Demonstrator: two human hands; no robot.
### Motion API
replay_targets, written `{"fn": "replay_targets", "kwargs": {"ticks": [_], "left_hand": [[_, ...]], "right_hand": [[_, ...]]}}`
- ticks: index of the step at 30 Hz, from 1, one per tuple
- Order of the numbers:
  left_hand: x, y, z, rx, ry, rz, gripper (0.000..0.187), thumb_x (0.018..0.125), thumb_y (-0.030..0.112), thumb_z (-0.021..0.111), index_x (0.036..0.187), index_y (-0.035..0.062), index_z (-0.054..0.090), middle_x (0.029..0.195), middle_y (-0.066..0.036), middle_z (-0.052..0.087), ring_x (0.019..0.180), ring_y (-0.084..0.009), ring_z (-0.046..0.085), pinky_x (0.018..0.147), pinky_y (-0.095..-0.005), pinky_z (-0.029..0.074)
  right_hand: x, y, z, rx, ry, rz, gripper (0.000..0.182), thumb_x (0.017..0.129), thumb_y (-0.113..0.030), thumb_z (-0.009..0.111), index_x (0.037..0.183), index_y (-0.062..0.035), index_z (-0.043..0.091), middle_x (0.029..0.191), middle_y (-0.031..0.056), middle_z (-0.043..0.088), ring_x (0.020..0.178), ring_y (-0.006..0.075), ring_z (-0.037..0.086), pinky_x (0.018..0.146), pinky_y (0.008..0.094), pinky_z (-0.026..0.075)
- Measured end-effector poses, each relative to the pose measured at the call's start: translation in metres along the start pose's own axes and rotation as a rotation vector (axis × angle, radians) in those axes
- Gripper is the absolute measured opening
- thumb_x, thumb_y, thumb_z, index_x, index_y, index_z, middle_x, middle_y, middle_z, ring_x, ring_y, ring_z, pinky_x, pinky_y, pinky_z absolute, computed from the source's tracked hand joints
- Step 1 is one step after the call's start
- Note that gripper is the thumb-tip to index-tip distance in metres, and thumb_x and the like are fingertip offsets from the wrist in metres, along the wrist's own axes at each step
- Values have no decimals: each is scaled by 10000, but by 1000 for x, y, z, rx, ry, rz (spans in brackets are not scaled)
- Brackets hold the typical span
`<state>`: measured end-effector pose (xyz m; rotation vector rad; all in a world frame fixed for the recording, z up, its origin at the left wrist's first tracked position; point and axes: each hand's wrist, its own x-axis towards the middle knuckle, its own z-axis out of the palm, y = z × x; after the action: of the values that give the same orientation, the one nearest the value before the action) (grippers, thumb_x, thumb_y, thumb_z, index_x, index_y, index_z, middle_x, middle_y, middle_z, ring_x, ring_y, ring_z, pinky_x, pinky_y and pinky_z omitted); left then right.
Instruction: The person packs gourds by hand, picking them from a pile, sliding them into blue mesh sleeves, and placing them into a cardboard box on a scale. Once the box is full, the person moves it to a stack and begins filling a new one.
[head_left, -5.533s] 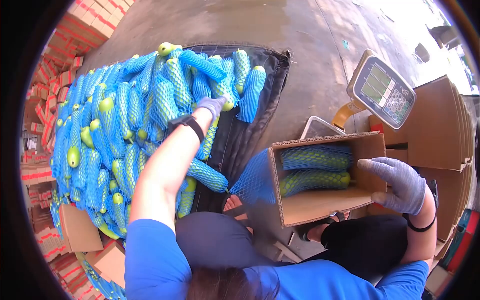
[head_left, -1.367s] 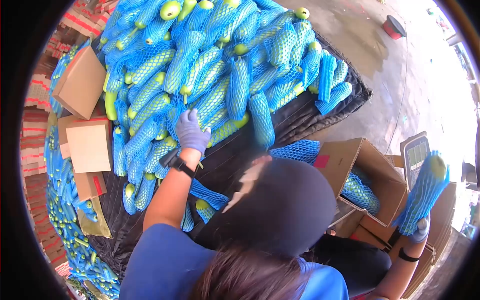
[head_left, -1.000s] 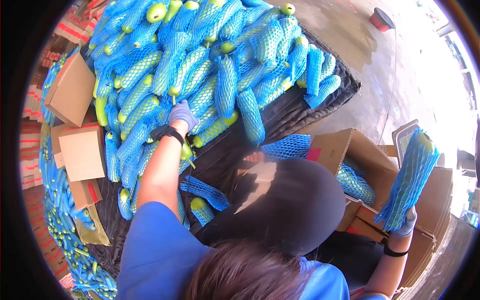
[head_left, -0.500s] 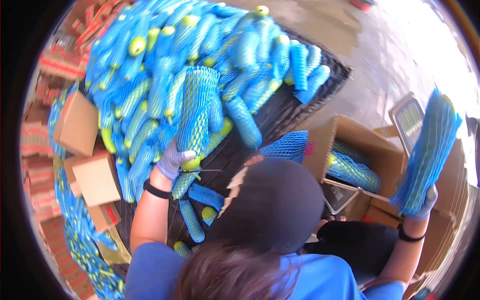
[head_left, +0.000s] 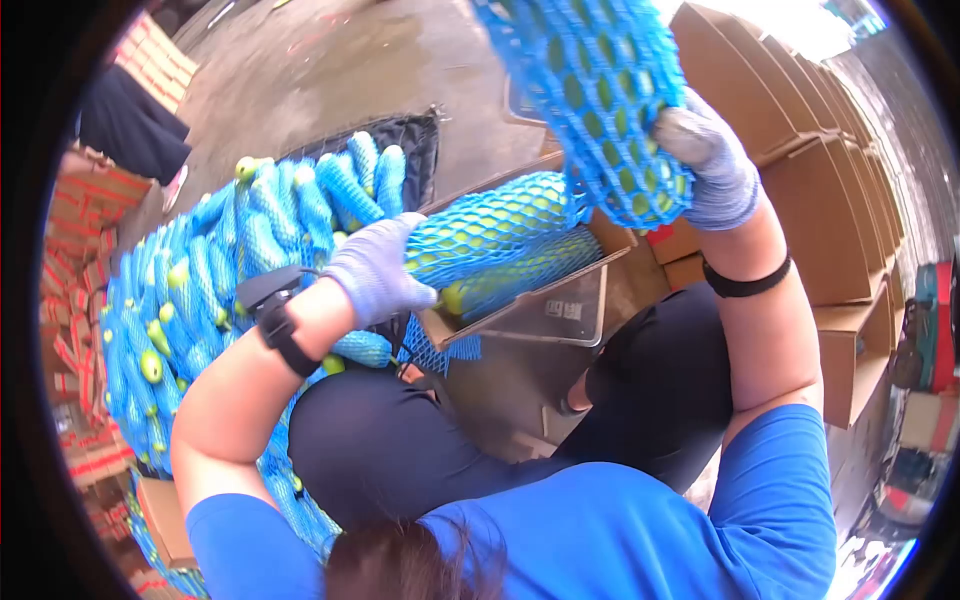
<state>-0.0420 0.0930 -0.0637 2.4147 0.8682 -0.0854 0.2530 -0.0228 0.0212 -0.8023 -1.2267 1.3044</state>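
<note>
My left hand (head_left: 375, 268), in a pale glove, grips the near end of a long green gourd in a blue foam net (head_left: 490, 228). That gourd lies tilted over an open cardboard box (head_left: 632, 278). Inside the box, below it, rests another netted gourd (head_left: 525, 278). My right hand (head_left: 706, 158), also gloved, is closed around the lower part of a second netted gourd (head_left: 600, 105), held raised above the box's far right end. The upper end of this gourd runs out of view.
A large heap of netted gourds (head_left: 210, 270) lies on a dark sheet to the left. Cardboard boxes (head_left: 835, 215) stand stacked at the right. Red-marked cartons (head_left: 90, 250) line the far left. A grey labelled surface (head_left: 555, 315) is beside the box.
The view has swung right. My left hand has moved from the heap to over the box with its gourd. My right hand still holds its gourd, now closer to the box.
</note>
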Motion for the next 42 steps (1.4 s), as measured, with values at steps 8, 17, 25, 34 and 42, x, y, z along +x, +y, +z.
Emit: {"fn": "replay_targets", "kwargs": {"ticks": [8,17,25,34,42], "left_hand": [[53,14,70,547,-6,19,885,696,368,829,1421,53,430,1351,-190,522,1225,-318,554,998,-422,484],[75,11,49,186,-38,187,273,898,144,599,1142,48,674,1070,-181,686,1023,-363,637,921,-428,497],[27,0,-34,-1246,-54,266,520,1011,395,468,1347,2,524,1152,-83,651,944,-128,642,781,-218,492],[16,24,-23,-1734,121,-44,710,843,458,688,1355,24,457,1185,-194,622,1076,-328,636,948,-488,536],[-23,-45,-59,-1858,379,-97,648,867,492,656,1259,-5,516,1061,-173,627,923,-301,651,813,-430,583]], "right_hand": [[-14,-9,-8,41,-32,56,666,848,-243,734,1381,47,460,1249,133,628,1111,199,623,961,344,500],[-19,0,-22,16,43,36,626,866,-290,694,1359,39,492,1207,147,655,1047,225,673,919,354,542],[-4,27,18,35,147,264,558,819,-381,772,1182,12,613,1018,83,683,894,148,648,809,309,540],[17,65,72,-781,-54,216,609,858,-441,710,1191,41,547,1067,257,630,1049,394,617,914,425,488],[35,70,61,-925,-291,254,324,836,-254,732,1074,-42,674,1022,166,690,970,318,668,872,390,523]]}}
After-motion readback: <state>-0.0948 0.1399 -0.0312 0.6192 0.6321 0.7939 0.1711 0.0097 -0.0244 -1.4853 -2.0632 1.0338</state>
